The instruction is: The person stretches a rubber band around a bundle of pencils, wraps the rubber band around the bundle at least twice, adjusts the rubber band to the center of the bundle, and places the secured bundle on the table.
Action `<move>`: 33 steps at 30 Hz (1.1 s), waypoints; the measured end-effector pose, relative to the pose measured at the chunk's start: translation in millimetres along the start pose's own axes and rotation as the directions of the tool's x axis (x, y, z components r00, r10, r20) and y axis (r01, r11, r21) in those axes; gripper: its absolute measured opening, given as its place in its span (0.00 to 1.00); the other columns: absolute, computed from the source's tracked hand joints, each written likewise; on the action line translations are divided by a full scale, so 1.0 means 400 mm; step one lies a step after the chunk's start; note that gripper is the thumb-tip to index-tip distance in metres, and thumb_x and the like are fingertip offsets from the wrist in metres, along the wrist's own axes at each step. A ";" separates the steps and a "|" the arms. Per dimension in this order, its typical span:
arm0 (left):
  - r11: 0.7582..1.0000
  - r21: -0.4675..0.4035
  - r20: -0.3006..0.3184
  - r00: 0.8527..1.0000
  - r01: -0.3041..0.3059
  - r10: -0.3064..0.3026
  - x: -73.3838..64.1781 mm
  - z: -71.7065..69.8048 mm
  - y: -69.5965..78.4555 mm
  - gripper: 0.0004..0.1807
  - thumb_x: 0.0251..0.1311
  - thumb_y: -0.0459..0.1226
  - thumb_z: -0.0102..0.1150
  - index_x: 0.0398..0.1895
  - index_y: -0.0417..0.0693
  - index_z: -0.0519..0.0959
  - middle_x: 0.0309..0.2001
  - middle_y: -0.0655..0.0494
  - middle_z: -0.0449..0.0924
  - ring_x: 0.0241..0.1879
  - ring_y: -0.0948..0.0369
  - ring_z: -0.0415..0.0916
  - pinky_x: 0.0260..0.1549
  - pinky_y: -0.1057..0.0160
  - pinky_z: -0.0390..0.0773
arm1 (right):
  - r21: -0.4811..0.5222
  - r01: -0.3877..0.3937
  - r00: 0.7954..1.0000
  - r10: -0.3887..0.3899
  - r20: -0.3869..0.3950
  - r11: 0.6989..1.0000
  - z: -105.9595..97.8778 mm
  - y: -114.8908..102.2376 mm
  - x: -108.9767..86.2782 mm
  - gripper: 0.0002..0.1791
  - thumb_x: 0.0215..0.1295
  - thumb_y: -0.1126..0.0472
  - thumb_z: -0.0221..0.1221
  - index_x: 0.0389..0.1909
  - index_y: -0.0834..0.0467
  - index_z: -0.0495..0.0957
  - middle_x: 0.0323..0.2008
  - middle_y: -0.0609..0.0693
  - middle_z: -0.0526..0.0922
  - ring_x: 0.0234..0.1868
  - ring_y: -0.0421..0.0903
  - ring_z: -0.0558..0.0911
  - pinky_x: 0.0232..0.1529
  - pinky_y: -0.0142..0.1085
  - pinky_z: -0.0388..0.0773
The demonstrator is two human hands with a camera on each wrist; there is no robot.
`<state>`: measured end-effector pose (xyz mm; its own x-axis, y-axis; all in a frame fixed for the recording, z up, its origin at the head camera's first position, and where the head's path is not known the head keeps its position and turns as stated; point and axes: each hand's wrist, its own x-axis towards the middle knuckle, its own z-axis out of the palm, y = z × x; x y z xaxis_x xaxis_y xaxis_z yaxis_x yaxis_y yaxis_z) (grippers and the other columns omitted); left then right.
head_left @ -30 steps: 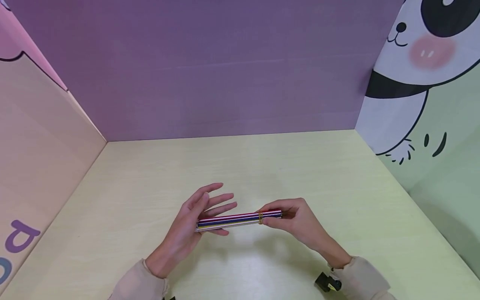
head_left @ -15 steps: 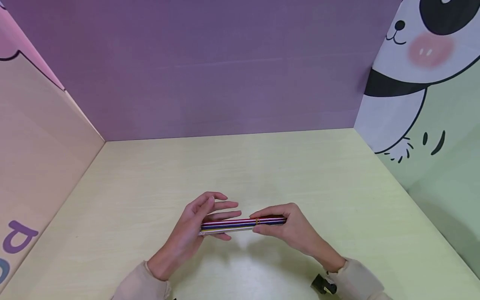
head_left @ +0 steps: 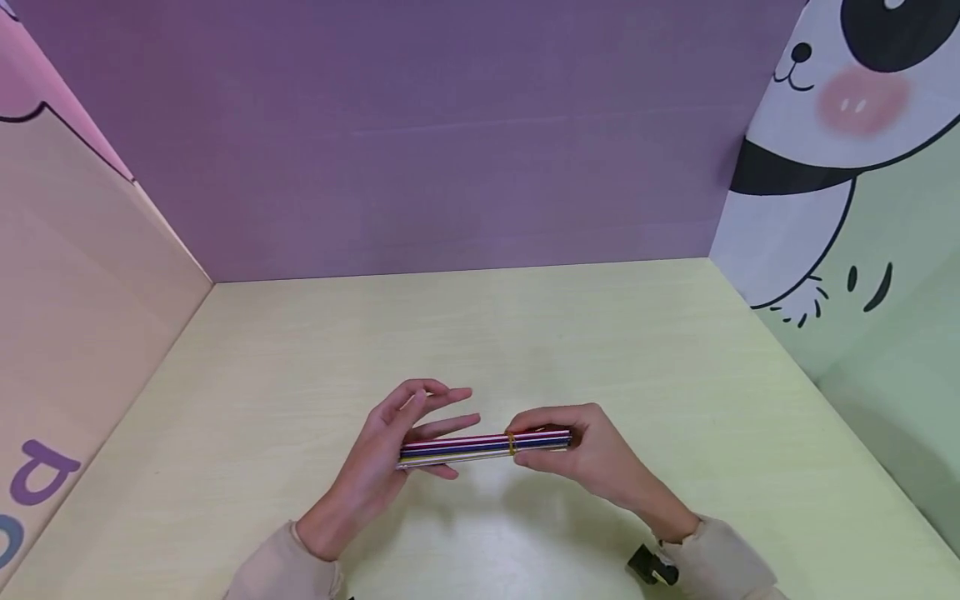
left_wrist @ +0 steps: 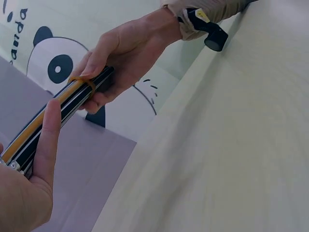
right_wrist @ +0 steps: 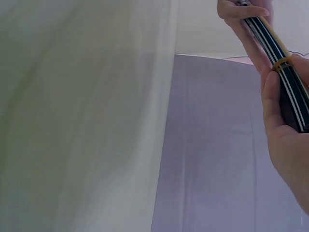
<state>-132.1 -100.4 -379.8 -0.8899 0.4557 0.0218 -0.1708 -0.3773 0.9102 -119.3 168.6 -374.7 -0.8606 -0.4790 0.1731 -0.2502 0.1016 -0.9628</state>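
A bundle of slim, striped pencils (head_left: 457, 450) lies almost level across the space between both hands, above the table. A yellow rubber band (head_left: 512, 442) circles it toward the right end. My right hand (head_left: 600, 450) grips that end, thumb on the near side and fingers on the far side, close to the band. The left end, with silvery tips, meets the palm of my left hand (head_left: 378, 442), whose fingers are spread and mostly straight. In the left wrist view, one straight left finger (left_wrist: 47, 140) runs along the bundle (left_wrist: 31, 128).
The pale wooden table (head_left: 300, 350) is bounded by a purple back wall (head_left: 465, 150), a cream left panel (head_left: 82, 275) and a green right panel (head_left: 907, 358) with a panda drawing. A small black camera (head_left: 652, 567) sits at the right sleeve.
The right hand has slid slightly left along with the bundle and rubber band, relative to one second ago. The left hand has dipped a little and its fingers have shifted.
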 end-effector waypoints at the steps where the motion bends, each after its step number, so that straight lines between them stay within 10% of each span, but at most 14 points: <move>1: 1.000 0.006 0.003 1.000 0.001 -0.001 0.000 0.004 -0.004 0.13 0.80 0.44 0.39 0.54 0.48 0.71 0.65 0.47 0.75 0.61 0.46 0.76 0.30 0.53 0.86 | -0.011 -0.013 1.000 0.013 -0.002 1.000 0.006 0.001 -0.001 0.14 0.58 0.62 0.71 0.46 0.53 0.86 0.40 0.51 0.88 0.35 0.47 0.85 0.35 0.36 0.83; 7: 1.000 0.027 -0.002 1.000 -0.010 0.010 0.000 0.013 -0.010 0.13 0.79 0.44 0.41 0.51 0.46 0.72 0.64 0.44 0.74 0.60 0.44 0.77 0.30 0.52 0.86 | -0.070 -0.031 0.999 0.028 -0.037 0.997 0.024 -0.002 -0.003 0.15 0.56 0.58 0.73 0.45 0.49 0.87 0.39 0.47 0.89 0.34 0.47 0.86 0.34 0.37 0.84; 15: 0.999 0.028 -0.039 0.999 -0.029 0.030 0.001 0.005 0.003 0.12 0.78 0.45 0.43 0.48 0.48 0.72 0.63 0.45 0.76 0.59 0.45 0.77 0.29 0.53 0.86 | -0.073 0.181 0.979 -0.187 -0.083 0.981 -0.007 -0.010 -0.001 0.11 0.59 0.67 0.70 0.43 0.56 0.85 0.40 0.50 0.86 0.40 0.49 0.83 0.42 0.36 0.82; 23: 0.997 0.060 -0.048 0.998 -0.043 0.046 0.000 0.014 -0.013 0.12 0.77 0.46 0.45 0.44 0.47 0.71 0.59 0.45 0.79 0.55 0.45 0.80 0.25 0.56 0.85 | -0.052 0.113 0.994 -0.113 0.000 0.992 -0.004 0.002 -0.002 0.11 0.61 0.65 0.69 0.44 0.54 0.86 0.40 0.50 0.87 0.35 0.47 0.84 0.36 0.37 0.84; 33: 0.989 0.128 0.009 0.997 -0.072 0.072 -0.004 0.028 -0.021 0.08 0.76 0.39 0.48 0.47 0.42 0.71 0.58 0.41 0.79 0.54 0.44 0.81 0.28 0.51 0.86 | -0.211 0.237 0.967 -0.251 -0.039 0.948 0.027 0.007 -0.001 0.12 0.58 0.61 0.71 0.44 0.52 0.86 0.39 0.44 0.88 0.36 0.43 0.87 0.37 0.36 0.84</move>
<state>-124.5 -88.9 -382.8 -0.8961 0.4345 0.0906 -0.0505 -0.3028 0.9517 -114.8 159.6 -379.8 -0.7871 -0.4543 0.4172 -0.5352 0.1666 -0.8282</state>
